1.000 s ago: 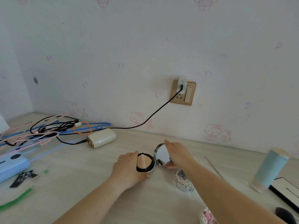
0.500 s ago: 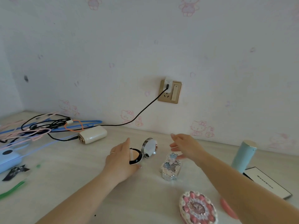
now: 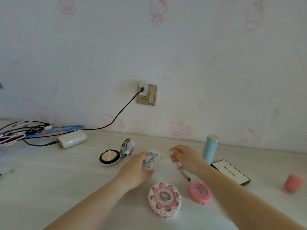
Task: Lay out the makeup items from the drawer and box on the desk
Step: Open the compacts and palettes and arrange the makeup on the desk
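Note:
An open cushion compact (image 3: 109, 157) lies on the pale desk (image 3: 66, 180), its mirror lid (image 3: 127, 147) standing up. Right of it, my left hand (image 3: 135, 170) grips a silver and blue ornate case (image 3: 152, 158) between thumb and fingers. My right hand (image 3: 185, 158) hovers just right of the case with fingers loosely bent, holding nothing, above a thin brush (image 3: 183, 173). A pink cake-shaped round case (image 3: 164, 200) and a flat pink compact (image 3: 199, 191) sit nearer to me.
A light blue cylinder (image 3: 209, 149) stands at the right, by a white box with black edges (image 3: 230, 171) and a pink sponge (image 3: 293, 183). At the back left lie a white power bank (image 3: 71, 138) and tangled cables (image 3: 25, 131); one runs to the wall socket (image 3: 147, 94).
My left hand has let go of the cushion compact and moved right onto the ornate case. My right hand has left the mirror lid and drifted right. The view has shifted right.

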